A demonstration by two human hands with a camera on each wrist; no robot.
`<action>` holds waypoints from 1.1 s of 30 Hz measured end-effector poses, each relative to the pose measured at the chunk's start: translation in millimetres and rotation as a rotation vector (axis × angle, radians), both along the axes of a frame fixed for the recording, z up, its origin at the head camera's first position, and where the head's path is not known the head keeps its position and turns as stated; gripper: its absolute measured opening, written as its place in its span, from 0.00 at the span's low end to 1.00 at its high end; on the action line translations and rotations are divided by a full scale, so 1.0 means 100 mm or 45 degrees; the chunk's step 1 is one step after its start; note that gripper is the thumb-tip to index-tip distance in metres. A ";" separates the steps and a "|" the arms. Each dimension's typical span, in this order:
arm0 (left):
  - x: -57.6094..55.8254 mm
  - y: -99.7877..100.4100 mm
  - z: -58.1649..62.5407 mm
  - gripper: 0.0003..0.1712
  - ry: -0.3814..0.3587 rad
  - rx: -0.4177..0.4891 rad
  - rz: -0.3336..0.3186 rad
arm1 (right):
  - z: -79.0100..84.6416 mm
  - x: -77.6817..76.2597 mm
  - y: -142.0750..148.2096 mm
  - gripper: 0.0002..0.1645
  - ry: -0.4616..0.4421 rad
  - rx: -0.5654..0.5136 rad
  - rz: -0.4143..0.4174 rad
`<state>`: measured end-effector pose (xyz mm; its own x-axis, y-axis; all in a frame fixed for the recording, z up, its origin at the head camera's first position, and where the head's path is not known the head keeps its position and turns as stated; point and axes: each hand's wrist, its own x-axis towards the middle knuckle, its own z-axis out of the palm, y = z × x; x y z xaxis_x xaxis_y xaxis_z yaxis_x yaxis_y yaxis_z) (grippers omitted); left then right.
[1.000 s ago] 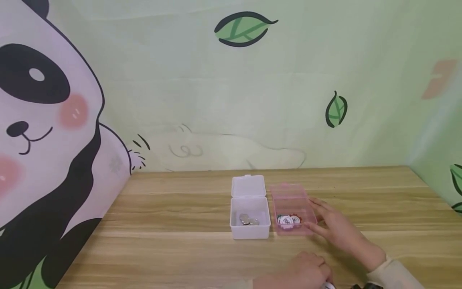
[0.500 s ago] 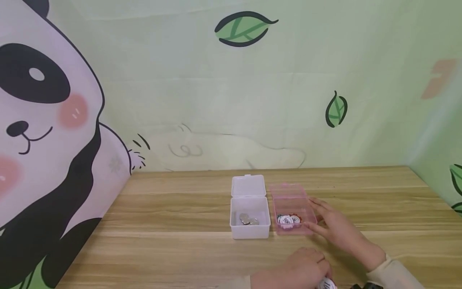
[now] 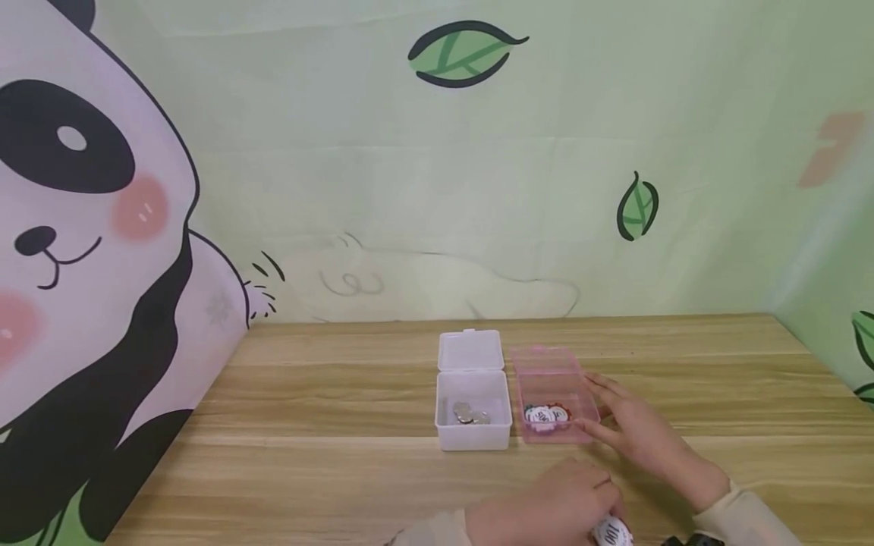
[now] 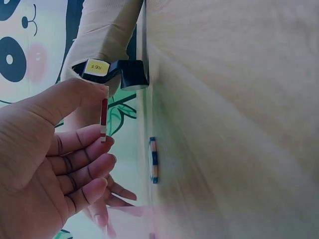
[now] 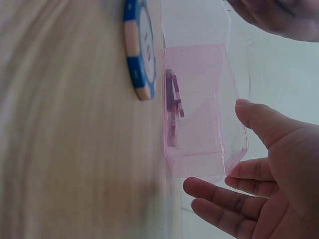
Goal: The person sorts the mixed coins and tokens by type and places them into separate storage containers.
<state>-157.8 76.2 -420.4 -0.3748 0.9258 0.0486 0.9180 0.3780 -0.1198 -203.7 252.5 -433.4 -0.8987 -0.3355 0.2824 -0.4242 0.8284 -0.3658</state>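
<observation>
Between thumb and fingers, my left hand (image 3: 549, 504) pinches a poker chip (image 3: 613, 532) marked 100, its red and white edge visible in the left wrist view. That hand is low, in front of the boxes. My right hand (image 3: 645, 432) holds the right side of a clear pink box (image 3: 556, 387), thumb at the front corner and fingers farther back. Several poker chips (image 3: 544, 416) lie inside this box. On the table, a blue-edged poker chip (image 5: 139, 47) lies in front of it, seen in both wrist views.
A white box (image 3: 474, 437) with its lid raised stands just left of the pink box and holds several silver coins (image 3: 470, 415). Both stand on the wooden table (image 3: 328, 394). A cloth printed with a panda (image 3: 89, 227) and leaves hangs behind and beside the table.
My left hand has shifted slightly to the left and up, bringing more of the 100 chip into the head view. My right hand and both boxes have stayed put.
</observation>
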 end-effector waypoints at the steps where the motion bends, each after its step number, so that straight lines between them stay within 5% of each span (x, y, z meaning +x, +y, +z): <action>1: 0.00 -0.01 0.01 0.18 -0.008 0.002 0.000 | 0.00 0.00 0.00 0.39 -0.002 -0.002 -0.001; 17: -0.11 -0.16 0.16 0.17 -0.001 0.092 -0.015 | 0.00 -0.01 0.00 0.40 -0.058 -0.049 -0.003; 33: -0.33 -0.25 0.38 0.20 0.001 0.066 0.127 | 0.01 0.00 0.00 0.36 -0.014 -0.002 0.011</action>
